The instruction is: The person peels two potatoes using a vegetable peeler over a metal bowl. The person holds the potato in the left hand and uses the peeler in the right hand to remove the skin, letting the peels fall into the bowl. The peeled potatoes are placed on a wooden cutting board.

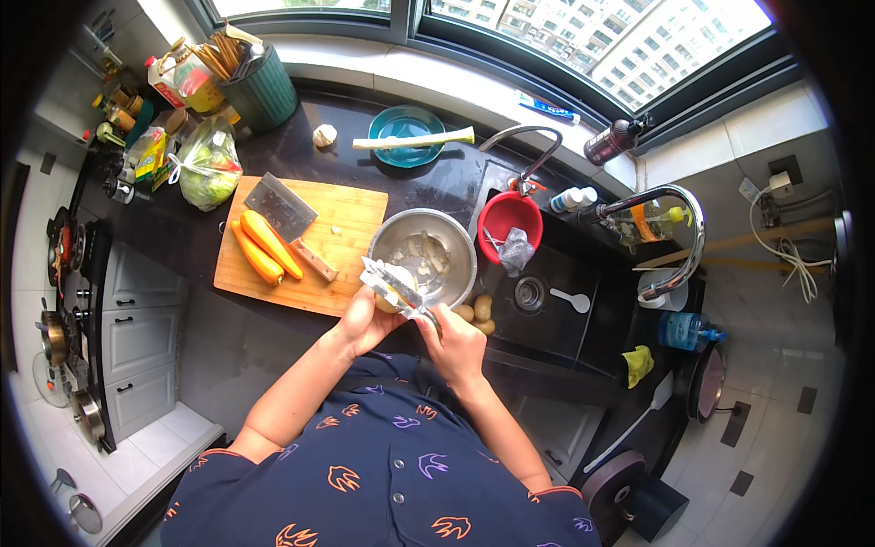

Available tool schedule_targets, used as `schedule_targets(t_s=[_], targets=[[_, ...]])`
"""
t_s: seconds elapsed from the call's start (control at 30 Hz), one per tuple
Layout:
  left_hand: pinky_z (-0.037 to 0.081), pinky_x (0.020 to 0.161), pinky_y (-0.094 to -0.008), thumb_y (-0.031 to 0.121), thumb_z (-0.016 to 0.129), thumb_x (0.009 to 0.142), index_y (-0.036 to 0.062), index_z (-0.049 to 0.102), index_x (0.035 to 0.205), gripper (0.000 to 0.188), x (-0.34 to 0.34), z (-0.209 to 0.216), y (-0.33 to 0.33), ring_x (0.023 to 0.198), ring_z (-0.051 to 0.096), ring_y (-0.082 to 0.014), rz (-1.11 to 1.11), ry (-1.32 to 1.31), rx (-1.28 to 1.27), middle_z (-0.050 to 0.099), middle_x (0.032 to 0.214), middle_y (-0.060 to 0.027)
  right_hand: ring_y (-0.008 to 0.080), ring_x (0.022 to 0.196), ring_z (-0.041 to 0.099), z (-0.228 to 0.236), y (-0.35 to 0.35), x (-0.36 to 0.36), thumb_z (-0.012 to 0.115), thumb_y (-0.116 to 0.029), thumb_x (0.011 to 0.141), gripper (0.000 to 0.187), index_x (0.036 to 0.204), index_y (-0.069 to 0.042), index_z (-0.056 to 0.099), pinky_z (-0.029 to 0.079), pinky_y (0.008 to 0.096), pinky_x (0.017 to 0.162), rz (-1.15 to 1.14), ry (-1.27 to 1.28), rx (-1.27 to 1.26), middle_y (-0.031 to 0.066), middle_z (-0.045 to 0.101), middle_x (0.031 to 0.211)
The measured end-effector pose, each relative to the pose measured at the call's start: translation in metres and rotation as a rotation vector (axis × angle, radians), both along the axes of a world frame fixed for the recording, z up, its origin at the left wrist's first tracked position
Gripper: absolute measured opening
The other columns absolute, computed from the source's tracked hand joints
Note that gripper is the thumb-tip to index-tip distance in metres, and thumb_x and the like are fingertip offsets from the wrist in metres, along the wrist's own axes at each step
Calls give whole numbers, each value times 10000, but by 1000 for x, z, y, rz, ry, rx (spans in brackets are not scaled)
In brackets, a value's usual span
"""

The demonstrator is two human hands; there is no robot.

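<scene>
My left hand is closed around a pale yellow potato, partly hidden by my fingers and by a shiny peeler lying across it. My right hand grips the peeler's end. Both hands are over the near rim of a steel bowl with pale peelings inside. Beside the bowl, at the counter's front edge, several small brown potatoes lie together. Left of it, a wooden cutting board holds a cleaver and peeled carrots.
A dark sink on the right holds a red basin and white spoon. Behind stand a faucet, a teal plate with a long pale stalk, garlic and a bag of greens.
</scene>
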State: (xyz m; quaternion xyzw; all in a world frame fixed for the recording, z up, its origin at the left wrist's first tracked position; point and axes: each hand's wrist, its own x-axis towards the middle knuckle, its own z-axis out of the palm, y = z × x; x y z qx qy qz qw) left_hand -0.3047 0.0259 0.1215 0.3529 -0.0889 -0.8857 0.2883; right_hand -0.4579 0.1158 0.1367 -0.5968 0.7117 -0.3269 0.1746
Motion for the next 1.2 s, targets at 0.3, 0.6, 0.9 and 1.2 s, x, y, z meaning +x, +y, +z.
schedule_targets(t_s=[0.3, 0.6, 0.9, 1.2], targets=[[518, 754, -297, 440, 379, 1062, 103, 516, 1288, 428, 0, -19, 4, 920, 609, -162, 70, -53, -55, 642, 1106, -83, 305, 604, 644, -17, -8, -8, 634, -411, 933, 324, 845, -100, 602, 468, 401, 507, 32, 135, -49, 111, 632, 681], [526, 717, -291, 375, 356, 1081, 84, 486, 1306, 390, 4, -3, 2, 885, 638, -193, 17, -4, -35, 647, 1077, -115, 370, 658, 665, -28, 4, -28, 573, -439, 972, 334, 888, -119, 612, 481, 472, 543, -196, 0, 280, 154, 645, 667], [505, 753, -296, 373, 381, 1076, 117, 497, 1318, 371, 0, -20, 8, 961, 593, -149, 12, -118, -163, 616, 1157, -48, 313, 638, 650, 1, -2, -5, 632, -397, 937, 299, 886, -102, 627, 475, 399, 531, -23, 76, 51, 114, 640, 711], [510, 727, -287, 397, 429, 1057, 90, 489, 1315, 405, 3, -17, 10, 927, 614, -168, 37, -63, -169, 615, 1141, -76, 338, 645, 659, -17, -6, -12, 603, -439, 945, 347, 843, -107, 607, 479, 439, 532, -44, 75, 105, 134, 644, 692]])
